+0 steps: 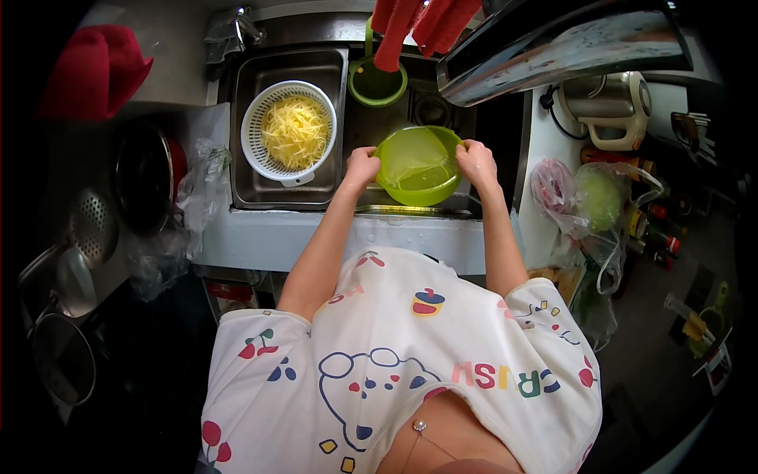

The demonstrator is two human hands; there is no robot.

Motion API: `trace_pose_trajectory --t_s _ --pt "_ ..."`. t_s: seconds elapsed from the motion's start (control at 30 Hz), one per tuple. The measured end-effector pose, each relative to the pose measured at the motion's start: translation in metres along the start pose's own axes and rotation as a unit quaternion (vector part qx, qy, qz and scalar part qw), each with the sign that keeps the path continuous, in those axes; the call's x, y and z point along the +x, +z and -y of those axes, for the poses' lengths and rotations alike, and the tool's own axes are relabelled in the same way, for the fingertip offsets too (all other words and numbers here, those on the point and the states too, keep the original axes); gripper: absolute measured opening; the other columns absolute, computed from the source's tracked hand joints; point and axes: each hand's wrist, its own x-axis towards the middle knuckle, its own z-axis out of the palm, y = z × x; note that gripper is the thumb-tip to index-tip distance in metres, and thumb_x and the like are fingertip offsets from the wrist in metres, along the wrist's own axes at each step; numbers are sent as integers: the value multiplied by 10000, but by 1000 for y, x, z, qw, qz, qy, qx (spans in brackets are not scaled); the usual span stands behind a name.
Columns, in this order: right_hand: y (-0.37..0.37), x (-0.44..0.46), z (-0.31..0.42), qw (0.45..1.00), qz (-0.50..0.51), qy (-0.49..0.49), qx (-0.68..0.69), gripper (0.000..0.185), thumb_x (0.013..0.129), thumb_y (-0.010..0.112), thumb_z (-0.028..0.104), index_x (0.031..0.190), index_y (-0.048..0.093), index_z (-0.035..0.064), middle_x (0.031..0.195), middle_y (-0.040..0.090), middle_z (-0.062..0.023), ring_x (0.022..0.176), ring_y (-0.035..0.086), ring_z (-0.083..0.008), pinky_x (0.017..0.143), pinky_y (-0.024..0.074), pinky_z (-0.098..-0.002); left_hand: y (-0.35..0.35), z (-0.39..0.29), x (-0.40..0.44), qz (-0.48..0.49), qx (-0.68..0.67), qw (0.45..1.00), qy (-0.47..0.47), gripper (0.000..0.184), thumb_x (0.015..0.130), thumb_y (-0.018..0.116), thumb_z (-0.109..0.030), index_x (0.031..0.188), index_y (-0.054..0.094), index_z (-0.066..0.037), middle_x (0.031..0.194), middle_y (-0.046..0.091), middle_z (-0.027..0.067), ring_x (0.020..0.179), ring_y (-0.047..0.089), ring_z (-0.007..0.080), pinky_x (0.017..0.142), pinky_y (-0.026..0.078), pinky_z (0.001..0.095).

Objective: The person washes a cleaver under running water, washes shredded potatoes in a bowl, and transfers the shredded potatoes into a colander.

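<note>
A green plastic basin (418, 192) is held over the right bowl of the sink, with my hands at opposite sides of its rim. My left hand (363, 167) is closed on the left edge, and my right hand (477, 163) grips the right edge. Some liquid seems to lie inside the basin, though how much I cannot tell. In the left sink bowl sits a white colander (251, 141) filled with pale yellow shreds (295, 131), which look like shredded potato.
Behind the basin stands a green strainer-like container (379, 85). Red cloths (399, 31) hang above the sink. To the right are an electric kettle (612, 110) and plastic bags of vegetables (598, 197). A pan (146, 178) and hanging ladles (75, 280) are at the left.
</note>
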Motion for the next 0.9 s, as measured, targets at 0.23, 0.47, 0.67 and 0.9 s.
trace_pose_trajectory --t_s 0.23,0.47,0.67,0.9 --pt "-9 -1 4 1000 13 -3 0 427 875 433 349 1051 685 52 1045 666 -218 1011 621 -394 891 485 -455 -2 1 0 32 -18 999 -8 391 770 514 -68 1123 676 -19 941 703 167 765 687 225 616 547 338" --pt "-14 -1 7 1000 19 -2 -10 516 926 369 426 1043 687 36 1050 658 -240 1029 606 -423 913 465 -476 -1 1 2 37 -29 999 -19 390 778 506 -69 1125 674 -7 915 705 156 719 678 210 577 534 334" --pt "-17 -2 10 999 27 11 -15 602 954 307 488 1050 687 32 1071 647 -257 1049 592 -441 931 451 -489 2 1 2 27 -45 998 -34 372 782 512 -73 1104 682 1 914 702 155 699 668 200 565 523 332" --pt "-25 -5 18 999 23 40 -26 695 947 268 582 1050 684 34 1081 635 -273 1075 573 -447 938 434 -487 1 3 4 58 -52 996 -38 311 773 510 -64 997 707 23 812 679 131 616 620 169 528 483 320"
